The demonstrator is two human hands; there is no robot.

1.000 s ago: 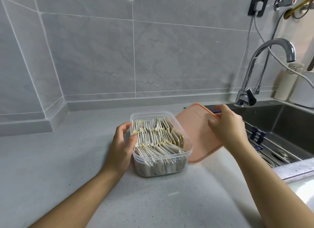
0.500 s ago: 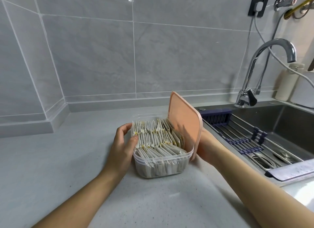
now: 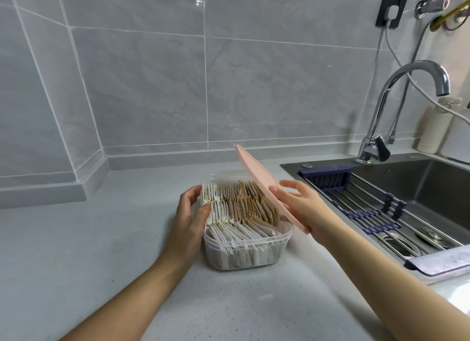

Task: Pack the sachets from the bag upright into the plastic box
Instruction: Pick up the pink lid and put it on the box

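A clear plastic box (image 3: 244, 254) stands on the grey counter, filled with several rows of pale sachets (image 3: 236, 213) standing upright. My left hand (image 3: 189, 216) holds the box's left side, thumb over the rim against the sachets. My right hand (image 3: 302, 208) holds a pink lid (image 3: 256, 178) tilted on edge over the right side of the box, fingers beneath it and thumb on top. No bag is in view.
A steel sink (image 3: 417, 188) with a wire drying rack (image 3: 376, 213) lies right of the box, a chrome faucet (image 3: 396, 106) behind it. A tiled wall (image 3: 178, 86) backs the counter (image 3: 101, 251). A cream bottle (image 3: 436, 127) stands by the faucet.
My right hand picked the pink lid up from the counter beside the sink, stood it on edge, and now tips it over the box. My left hand stayed on the box.
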